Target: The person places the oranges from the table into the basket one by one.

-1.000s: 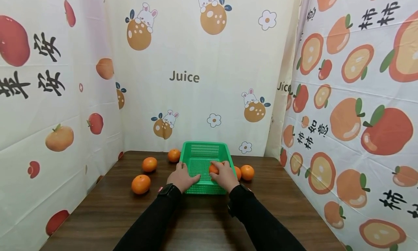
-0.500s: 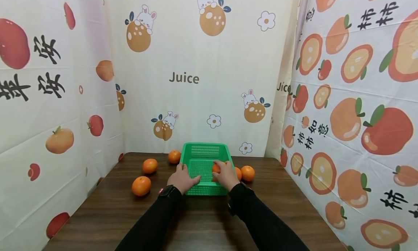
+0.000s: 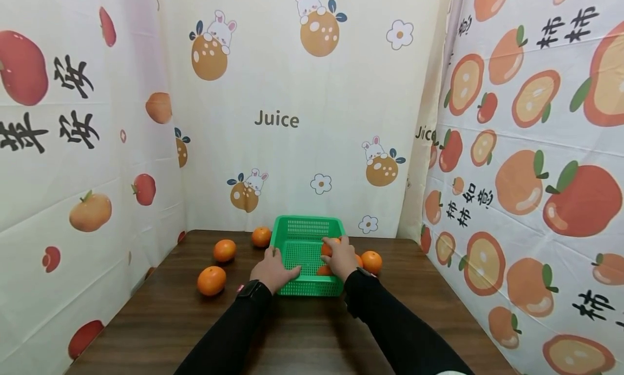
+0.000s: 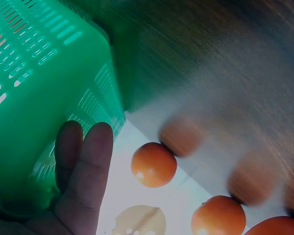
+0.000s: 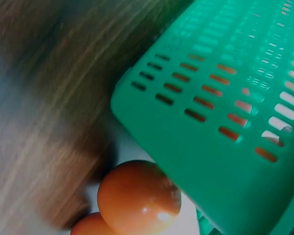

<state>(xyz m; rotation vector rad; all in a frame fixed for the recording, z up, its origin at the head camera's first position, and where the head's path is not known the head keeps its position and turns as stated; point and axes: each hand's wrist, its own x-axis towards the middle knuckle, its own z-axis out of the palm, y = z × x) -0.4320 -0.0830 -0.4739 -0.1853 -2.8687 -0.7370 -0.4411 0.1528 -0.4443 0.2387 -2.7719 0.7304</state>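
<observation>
A green plastic basket (image 3: 309,286) with slotted walls stands at the middle of the table, near the back. At its left rim my left hand (image 3: 271,270) holds on, thumb over the rim and two fingers (image 4: 90,166) along the outer wall in the left wrist view. My right hand (image 3: 344,258) reaches over the right rim, thumb and forefinger around a mandarin orange (image 3: 329,249). Below that thumb, a second mandarin (image 3: 324,271) lies in the basket's front right corner. No part of the right hand shows in the right wrist view, where the basket wall (image 5: 201,147) fills the right side.
Left of the basket sit three mandarins: a near one (image 3: 211,281), a middle one (image 3: 224,251) and a far one (image 3: 261,237). To its right are another mandarin (image 3: 372,262) and one partly behind my hand. A printed cloth (image 3: 292,147) hangs behind the dark wooden table (image 3: 312,337).
My right hand has shifted slightly right and up with the mandarin at its fingertips, and more of the mandarin in the front corner shows. The left hand keeps its place at the rim.
</observation>
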